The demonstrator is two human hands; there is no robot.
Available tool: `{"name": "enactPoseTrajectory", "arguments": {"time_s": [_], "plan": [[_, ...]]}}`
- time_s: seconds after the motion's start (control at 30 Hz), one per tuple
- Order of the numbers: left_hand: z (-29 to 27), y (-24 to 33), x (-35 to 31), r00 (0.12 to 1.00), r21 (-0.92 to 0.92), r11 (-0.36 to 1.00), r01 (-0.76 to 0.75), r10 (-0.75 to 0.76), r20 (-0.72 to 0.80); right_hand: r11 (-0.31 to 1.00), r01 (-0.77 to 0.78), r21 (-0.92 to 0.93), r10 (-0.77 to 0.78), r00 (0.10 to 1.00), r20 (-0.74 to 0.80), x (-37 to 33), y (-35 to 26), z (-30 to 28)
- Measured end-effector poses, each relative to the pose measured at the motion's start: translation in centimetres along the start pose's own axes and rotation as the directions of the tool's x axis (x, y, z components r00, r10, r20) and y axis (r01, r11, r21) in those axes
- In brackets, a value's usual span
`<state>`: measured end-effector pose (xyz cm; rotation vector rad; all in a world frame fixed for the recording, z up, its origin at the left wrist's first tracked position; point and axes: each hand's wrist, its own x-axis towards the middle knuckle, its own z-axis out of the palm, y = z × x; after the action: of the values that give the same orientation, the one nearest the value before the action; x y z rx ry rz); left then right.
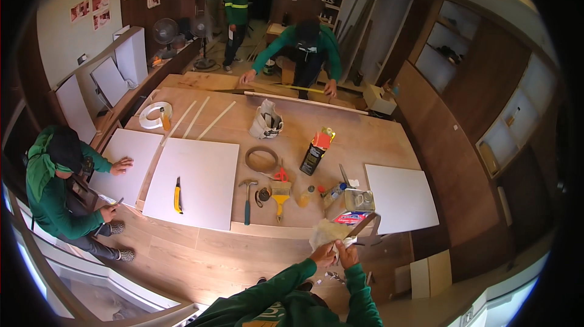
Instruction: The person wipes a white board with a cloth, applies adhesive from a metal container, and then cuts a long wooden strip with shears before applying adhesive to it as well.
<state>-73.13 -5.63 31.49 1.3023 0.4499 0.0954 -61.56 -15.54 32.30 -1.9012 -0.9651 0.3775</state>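
Note:
My left hand (323,255) and my right hand (348,255) are close together in front of the table's near edge, both with fingers closed. A dark brown strip (363,223) rises from between them and bends over at its upper end. Crumpled off-white cloth or paper (328,234) bunches against my left fingers. Which fingers grip the strip and which the crumpled piece is partly hidden. Just beyond stands a rectangular metal can (355,201) with a red and blue label.
On the wooden table (365,138) are a hammer (247,199), wide brush (280,198), red scissors (281,175), yellow cutter (177,196), black spray can (313,155), strip coil (261,160) and white panels (401,196). Co-workers stand left (67,175) and across (310,47); another person (237,17) is behind.

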Motion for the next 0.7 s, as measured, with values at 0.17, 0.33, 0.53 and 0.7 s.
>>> {"name": "enactPoseTrajectory", "arguments": {"time_s": [0.17,0.33,0.53,0.7], "plan": [[-0.4,0.6,-0.2,0.998,-0.088,0.994,-0.069,0.068,-0.008,0.999,0.037,-0.011,-0.037,0.999,0.010,1.9,-3.1,-0.8],[0.0,0.8,-2.7,0.988,-0.091,0.985,-0.146,0.150,0.044,0.981,0.002,-0.194,-0.021,0.995,-0.095,3.6,1.3,-2.7],[-1.1,-2.3,-2.2,0.487,0.541,0.347,-0.766,0.863,0.136,0.848,0.006,-0.530,-0.148,0.963,-0.225,6.2,9.5,-7.4],[-1.2,1.1,-4.4,0.971,0.068,0.969,-0.237,0.233,0.056,0.667,0.124,-0.735,-0.308,0.944,-0.121,9.6,11.0,-8.8]]}}
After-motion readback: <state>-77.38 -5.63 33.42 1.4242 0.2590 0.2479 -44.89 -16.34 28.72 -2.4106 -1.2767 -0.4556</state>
